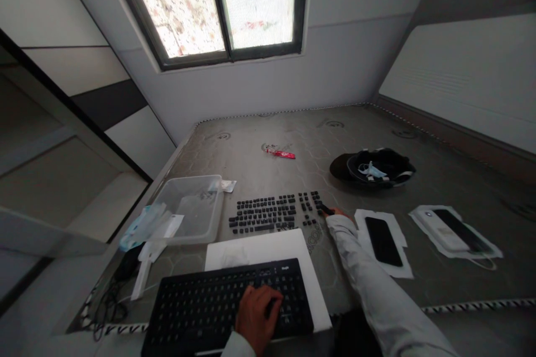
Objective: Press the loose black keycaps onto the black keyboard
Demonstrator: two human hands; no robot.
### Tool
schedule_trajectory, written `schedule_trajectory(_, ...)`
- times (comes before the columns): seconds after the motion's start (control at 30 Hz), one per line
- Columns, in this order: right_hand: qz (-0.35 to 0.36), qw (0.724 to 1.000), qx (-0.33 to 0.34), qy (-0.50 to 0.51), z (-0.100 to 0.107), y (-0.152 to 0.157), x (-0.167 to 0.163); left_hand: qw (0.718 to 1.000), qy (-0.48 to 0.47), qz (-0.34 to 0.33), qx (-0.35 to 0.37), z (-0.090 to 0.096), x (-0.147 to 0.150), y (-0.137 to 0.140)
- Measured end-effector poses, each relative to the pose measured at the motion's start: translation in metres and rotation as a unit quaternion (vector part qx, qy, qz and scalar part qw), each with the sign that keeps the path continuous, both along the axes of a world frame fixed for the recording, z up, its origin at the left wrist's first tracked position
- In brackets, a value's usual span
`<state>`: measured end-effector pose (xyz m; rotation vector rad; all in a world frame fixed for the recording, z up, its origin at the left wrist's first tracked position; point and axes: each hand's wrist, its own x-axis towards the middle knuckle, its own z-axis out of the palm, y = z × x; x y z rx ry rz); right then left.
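The blk. kbd. (201, 304) is facing up, partly overlapping the white board (288, 242). Beyond it, the loose blk. keycaps (274, 212) are lying on the grey cover (243, 162), forming rows approx. like kbd. layout, w/ smaller groups on right.

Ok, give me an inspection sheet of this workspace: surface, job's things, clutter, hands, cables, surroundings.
Surface: grey patterned cover.
Job's things: black keyboard overlapping a flat white item; loose keycaps in rows beyond.
Clutter: clear bin, red item, dark cap, dark flat device on a white sheet.
Hands: left hand over the keyboard; right hand by the keycaps' right side, grip unclear.
Cables: dark cable loosely looped, lower left.
Surroundings: window, pale wall.
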<state>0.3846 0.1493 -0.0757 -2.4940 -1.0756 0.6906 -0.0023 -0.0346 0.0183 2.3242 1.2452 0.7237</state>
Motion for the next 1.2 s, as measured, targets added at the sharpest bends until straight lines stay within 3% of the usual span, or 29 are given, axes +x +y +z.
schedule_trajectory(0.2,-0.013,0.997,0.07,0.011,0.028,-0.045,-0.021,0.998,-0.001,0.012,-0.056,0.006,0.003,0.001)
schedule_trajectory(0.33,-0.025,0.981,0.179,0.075,0.044,-0.082,-0.053,0.997,-0.005,0.014,-0.076,0.007,0.003,0.003)
schedule_trajectory(0.4,-0.056,0.957,0.246,0.139,0.054,-0.097,-0.073,0.997,-0.009,0.015,-0.079,0.007,0.003,0.005)
schedule_trajectory(0.57,-0.113,0.854,0.371,0.346,0.078,-0.12,-0.113,0.996,-0.018,0.017,-0.084,0.009,0.004,0.007)
schedule_trajectory(0.77,-0.074,0.77,0.394,0.496,0.094,-0.139,-0.137,0.996,0.003,0.012,-0.091,0.014,0.004,0.009)
schedule_trajectory(0.93,0.008,0.697,0.417,0.584,0.101,-0.14,-0.16,0.995,0.019,0.037,-0.095,0.012,0.015,0.01)
schedule_trajectory(1.07,0.039,0.673,0.406,0.617,0.102,-0.134,-0.176,0.992,0.052,0.078,-0.082,0.007,0.027,0.009)
schedule_trajectory(1.2,0.044,0.685,0.375,0.624,0.096,-0.125,-0.184,0.992,0.068,0.08,-0.074,0.0,0.032,0.007)
